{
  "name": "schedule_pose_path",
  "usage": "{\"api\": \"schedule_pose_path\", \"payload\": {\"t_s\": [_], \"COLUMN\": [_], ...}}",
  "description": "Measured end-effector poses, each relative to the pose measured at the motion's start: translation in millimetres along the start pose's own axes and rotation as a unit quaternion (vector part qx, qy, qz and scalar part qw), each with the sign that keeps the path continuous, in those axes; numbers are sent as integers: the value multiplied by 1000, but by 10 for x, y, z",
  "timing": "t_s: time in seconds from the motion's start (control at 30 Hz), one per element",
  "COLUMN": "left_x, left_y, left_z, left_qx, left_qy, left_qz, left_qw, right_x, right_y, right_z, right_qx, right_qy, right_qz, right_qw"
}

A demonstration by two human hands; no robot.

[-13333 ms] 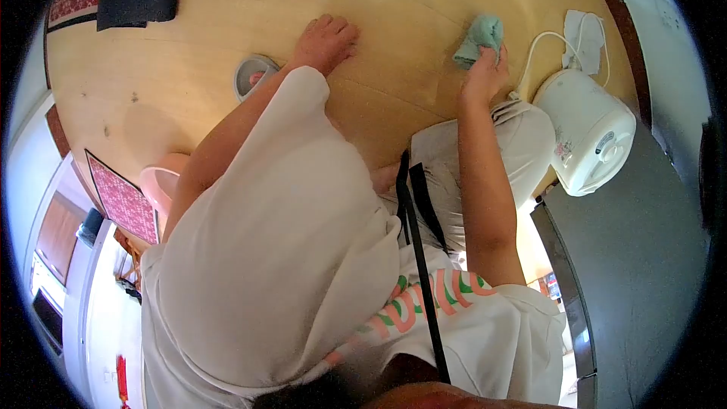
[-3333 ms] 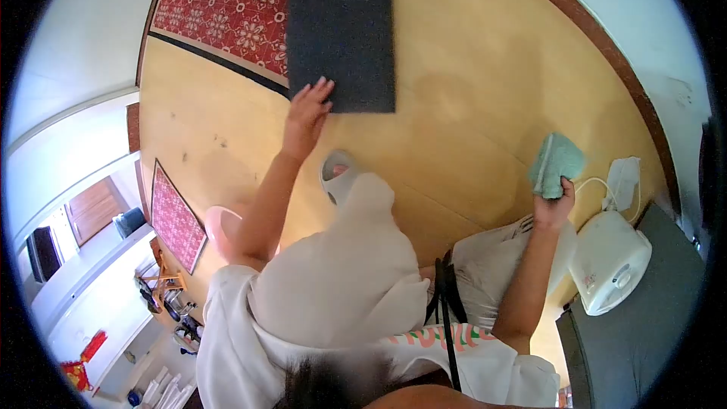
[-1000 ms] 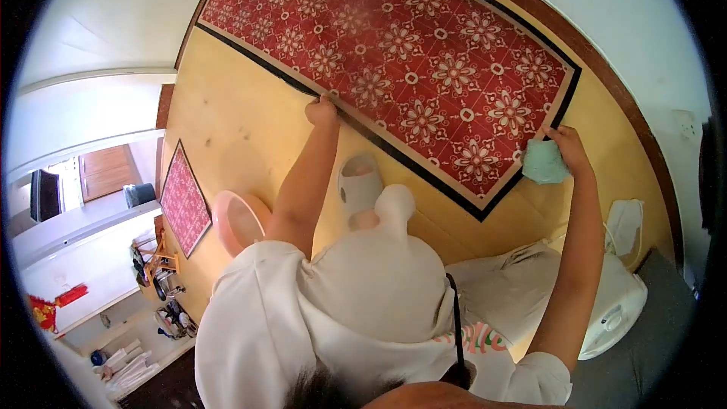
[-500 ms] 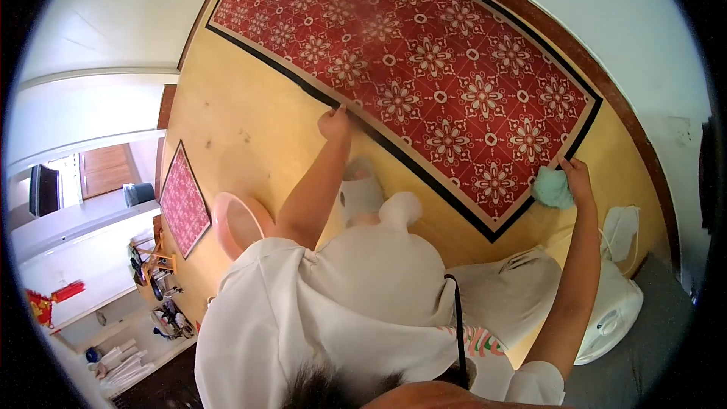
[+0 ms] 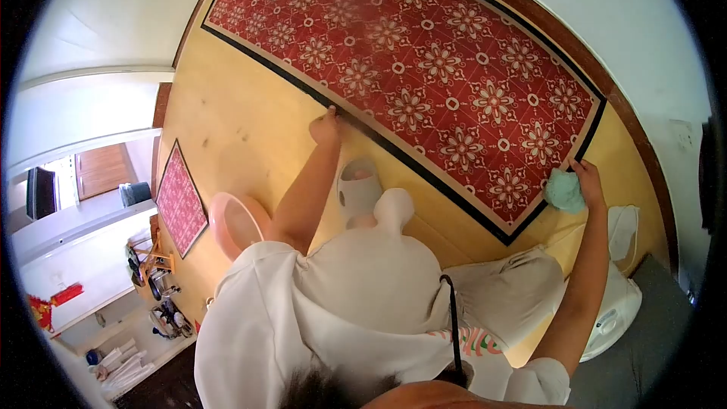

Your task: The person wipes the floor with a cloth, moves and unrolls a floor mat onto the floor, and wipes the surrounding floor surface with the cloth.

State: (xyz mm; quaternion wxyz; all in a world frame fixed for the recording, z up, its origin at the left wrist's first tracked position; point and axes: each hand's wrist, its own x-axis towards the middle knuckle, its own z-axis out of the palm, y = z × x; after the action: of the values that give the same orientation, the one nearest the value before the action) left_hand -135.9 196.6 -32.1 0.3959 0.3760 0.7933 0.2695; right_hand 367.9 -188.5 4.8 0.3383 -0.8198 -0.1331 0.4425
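Note:
A large red floor mat (image 5: 424,106) with white flower patterns and a black border lies on the yellowish floor. My left hand (image 5: 326,129) is closed on the mat's near long edge, thumb over the black border. At the mat's right short edge, my right hand (image 5: 589,182) has its fingertips on the border. A crumpled light green cloth (image 5: 565,191) is bunched in that same right hand and overlaps the mat's edge. Exactly how the right fingers divide between cloth and mat is hidden.
A pink basin (image 5: 241,223) stands on the floor at my left, with a smaller red mat (image 5: 182,201) beyond it. My slippered foot (image 5: 360,189) is close to the long edge. A white appliance (image 5: 615,314) sits at right. Brown skirting (image 5: 632,136) borders the wall.
The mat's near right corner has shifted slightly to the right. My right hand and the green cloth moved right with it. My left hand sits a little further left.

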Motion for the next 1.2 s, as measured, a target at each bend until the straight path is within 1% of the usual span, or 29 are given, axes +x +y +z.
{"api": "schedule_pose_path", "payload": {"t_s": [0.03,0.13,0.23,0.33,0.4,0.43,0.47,0.5,0.53,0.57,0.63,0.67,0.7,0.73,0.77,0.8,0.83,0.87,0.9,0.93,0.97,1.03,1.07,1.1,1.13,1.17,1.2], "left_x": [74,352,520,643,674,655,635,598,568,537,679,789,808,729,645,571,480,411,330,220,94,-246,-408,-561,-717,-835,-914], "left_y": [25,-6,-25,-8,-55,-53,-56,-39,-22,-8,-249,-297,-285,-221,-167,-108,-58,5,64,100,153,444,536,599,653,674,641], "left_z": [-38,-110,-108,-148,-186,-174,-159,-132,-117,-119,-86,-58,-82,-62,-21,-1,23,58,129,218,293,508,624,734,830,922,1013], "left_qx": [35,0,6,115,68,42,61,55,48,42,135,176,180,154,129,115,100,83,130,179,229,175,200,224,249,272,297], "left_qy": [23,28,21,14,1,-6,9,10,13,18,62,88,51,96,135,132,129,128,108,87,63,-46,-79,-113,-172,-231,-253], "left_qz": [24,33,26,11,22,27,27,30,33,37,113,154,155,142,127,160,191,220,300,376,450,508,529,547,558,568,607], "left_qw": [999,999,999,993,997,999,998,998,998,998,982,968,970,973,974,971,968,964,939,905,861,842,821,799,772,742,692], "right_x": [27,155,213,239,248,229,240,247,275,264,204,205,152,75,71,110,94,84,8,-58,-55,-42,-36,-64,-100,-120,-140], "right_y": [29,211,337,367,420,391,355,341,390,404,303,223,182,180,301,466,454,440,298,175,184,262,207,134,50,-4,-63], "right_z": [-22,-72,-91,-78,-149,-167,-139,-109,-112,-132,-79,-36,-12,-8,-16,-29,-60,-53,92,206,283,488,571,645,707,763,819], "right_qx": [-3,-8,-16,-28,-19,-38,-55,-72,-71,-83,-100,-80,-61,-44,10,61,110,239,363,480,509,568,558,533,506,456,403], "right_qy": [-1,-2,-5,-21,-30,-19,-9,-1,-9,1,15,30,45,60,93,128,161,203,238,266,230,158,158,131,105,82,59], "right_qz": [0,-2,-11,-20,-11,-4,1,4,-12,-1,11,20,30,46,48,51,52,72,89,108,82,32,43,62,82,92,99], "right_qw": [1000,1000,1000,999,999,999,998,997,997,997,995,996,997,996,994,989,979,947,897,829,825,807,813,834,852,882,908]}}
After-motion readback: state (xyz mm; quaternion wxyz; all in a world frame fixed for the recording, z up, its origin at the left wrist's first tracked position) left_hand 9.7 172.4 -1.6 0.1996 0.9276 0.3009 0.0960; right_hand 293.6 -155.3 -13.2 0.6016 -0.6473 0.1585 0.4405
